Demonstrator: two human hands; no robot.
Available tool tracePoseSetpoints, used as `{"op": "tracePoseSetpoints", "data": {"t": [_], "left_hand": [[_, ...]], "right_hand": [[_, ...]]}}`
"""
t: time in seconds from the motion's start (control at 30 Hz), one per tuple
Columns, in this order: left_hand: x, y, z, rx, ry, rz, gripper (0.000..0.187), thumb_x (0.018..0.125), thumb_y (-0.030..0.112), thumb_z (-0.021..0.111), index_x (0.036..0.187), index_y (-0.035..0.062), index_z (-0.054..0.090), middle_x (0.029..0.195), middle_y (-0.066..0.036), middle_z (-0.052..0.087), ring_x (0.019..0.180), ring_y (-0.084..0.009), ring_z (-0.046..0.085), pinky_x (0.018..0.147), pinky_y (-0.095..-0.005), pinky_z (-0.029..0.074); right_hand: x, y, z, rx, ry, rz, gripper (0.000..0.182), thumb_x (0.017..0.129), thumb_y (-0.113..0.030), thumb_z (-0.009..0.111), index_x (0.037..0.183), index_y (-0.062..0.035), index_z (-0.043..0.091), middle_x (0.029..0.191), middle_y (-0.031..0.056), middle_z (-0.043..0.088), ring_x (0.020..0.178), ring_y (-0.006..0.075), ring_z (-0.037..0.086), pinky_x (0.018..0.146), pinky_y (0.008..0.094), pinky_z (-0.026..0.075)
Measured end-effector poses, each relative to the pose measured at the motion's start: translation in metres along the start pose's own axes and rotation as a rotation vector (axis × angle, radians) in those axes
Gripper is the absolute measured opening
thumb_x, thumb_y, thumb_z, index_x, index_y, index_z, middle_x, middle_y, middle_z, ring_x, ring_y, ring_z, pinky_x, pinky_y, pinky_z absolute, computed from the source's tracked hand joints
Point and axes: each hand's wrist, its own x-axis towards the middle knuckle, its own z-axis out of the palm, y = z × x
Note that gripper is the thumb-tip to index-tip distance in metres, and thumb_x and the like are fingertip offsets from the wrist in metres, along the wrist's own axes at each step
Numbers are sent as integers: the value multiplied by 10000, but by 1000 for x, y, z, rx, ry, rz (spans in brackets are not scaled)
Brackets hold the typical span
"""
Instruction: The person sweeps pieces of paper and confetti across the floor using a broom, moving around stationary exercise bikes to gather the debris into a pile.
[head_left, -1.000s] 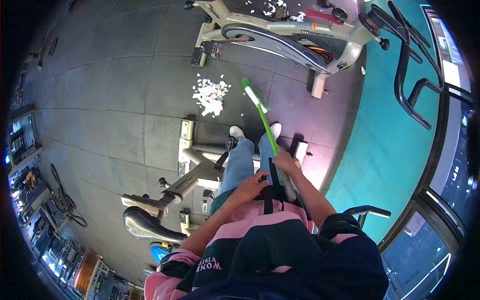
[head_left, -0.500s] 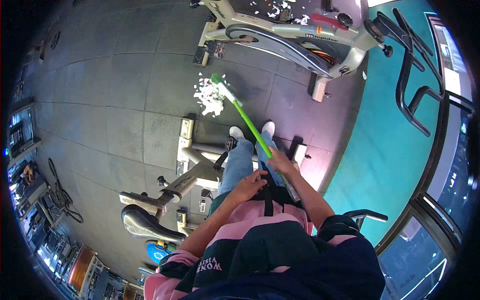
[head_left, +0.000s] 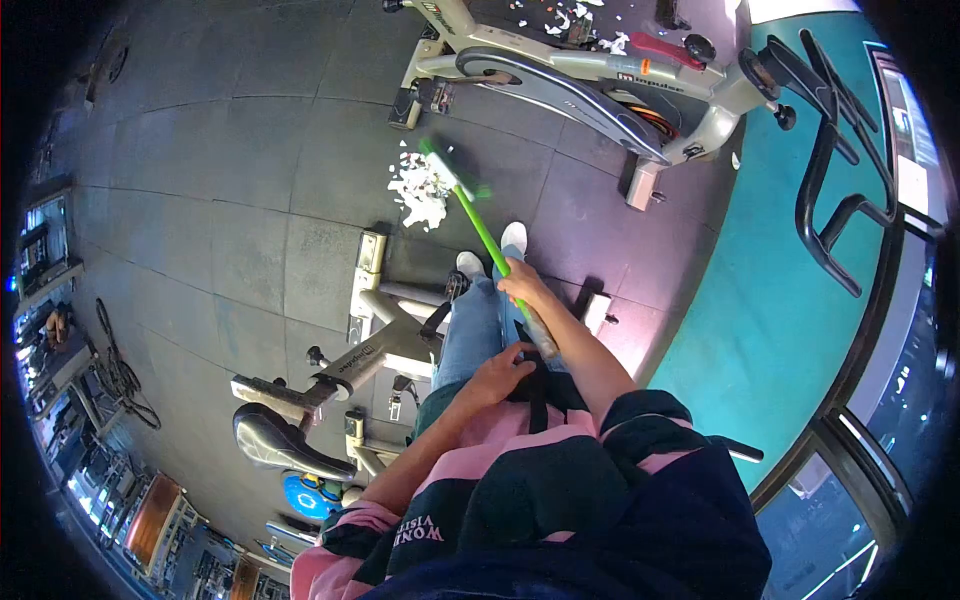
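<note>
A broom with a green handle [head_left: 478, 222] reaches from my body to a pile of white scraps [head_left: 422, 192] on the dark floor. Its white and green head [head_left: 447, 170] lies at the right edge of the pile. My right hand [head_left: 522, 283] is wrapped round the handle near my shoes. Close to my waist, my left hand [head_left: 503, 373] rests by a black strap [head_left: 538, 395] with its fingers bent; what it grips, if anything, I cannot make out.
An exercise bike [head_left: 560, 80] stands beyond the pile, with more white scraps [head_left: 575, 20] behind it. Another bike [head_left: 370, 365] stands at my left, its seat [head_left: 285, 440] near me. Teal flooring [head_left: 755, 290] and windows lie right.
My right hand has moved forward and left with the broom handle. The broom head has shifted slightly right, and my right foot has moved a little forward and left.
</note>
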Motion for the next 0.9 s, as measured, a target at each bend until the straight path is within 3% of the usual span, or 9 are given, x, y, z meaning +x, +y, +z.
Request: {"op": "tracePoseSetpoints", "data": {"t": [0.13, 0.23, 0.3, 0.33, 0.4, 0.5, 0.57, 0.7, 0.9], "left_hand": [[6, 11, -3, -118, -15, -102, 363, 845, 265, 499, 1172, 117, 447, 858, -139, 573, 736, -253, 585, 682, -349, 452], [11, 17, 1, -246, 13, -109, 372, 840, 269, 509, 1175, 120, 448, 848, -127, 572, 721, -229, 580, 663, -338, 461], [17, 17, 8, -226, 8, -91, 370, 839, 270, 511, 1170, 114, 453, 853, -117, 575, 719, -210, 579, 640, -326, 469], [19, 19, 12, -228, 14, -88, 370, 839, 270, 511, 1170, 114, 453, 853, -117, 575, 719, -210, 579, 640, -326, 469], [24, 23, 22, -151, 81, -2, 363, 841, 271, 511, 1159, 103, 456, 854, -115, 575, 717, -196, 576, 625, -313, 474], [31, 35, 32, -208, 82, -103, 360, 842, 271, 511, 1152, 97, 453, 856, -115, 575, 724, -193, 573, 636, -305, 471], [40, 27, 42, -267, 91, -91, 360, 842, 268, 511, 1154, 100, 449, 858, -116, 573, 725, -193, 571, 640, -306, 470], [36, 57, 44, -372, 57, -92, 351, 860, 231, 489, 1182, 100, 444, 865, -60, 527, 805, -146, 510, 688, -306, 453], [41, 55, 50, -385, 111, -21, 365, 846, 255, 511, 1185, 139, 442, 835, -82, 545, 706, -161, 548, 639, -282, 459]], "right_hand": [[-48, 11, -39, 120, -36, -51, 448, 674, -70, 579, 1101, -17, 455, 631, 130, 557, 451, 201, 546, 399, 345, 445], [-55, 24, -56, -168, 150, -71, 489, 685, -76, 549, 1154, -8, 429, 665, 177, 580, 480, 222, 576, 425, 353, 460], [-19, 62, -55, -574, 441, -297, 445, 689, -76, 512, 1120, 14, 441, 680, 206, 593, 506, 258, 597, 468, 367, 480], [-11, 55, -62, -577, 440, -303, 445, 689, -76, 512, 1120, 14, 441, 680, 206, 593, 506, 258, 597, 468, 367, 480], [12, 26, -67, -354, 133, 30, 434, 727, -112, 474, 1140, 17, 430, 936, 274, 575, 880, 342, 592, 733, 427, 475], [45, 13, -48, -322, 77, 63, 384, 725, -123, 490, 1054, 73, 456, 949, 288, 566, 910, 340, 581, 761, 420, 469], [13, -31, -54, -667, -33, -39, 359, 727, -116, 497, 1012, 101, 468, 912, 289, 576, 882, 354, 588, 745, 416, 479], [34, 26, -70, -686, -11, -88, 341, 721, -110, 513, 994, 94, 494, 896, 274, 586, 858, 368, 592, 729, 427, 481], [-42, 17, -141, -688, 63, -33, 354, 753, -103, 448, 1094, -16, 491, 991, 250, 569, 933, 376, 557, 772, 450, 460]]}}
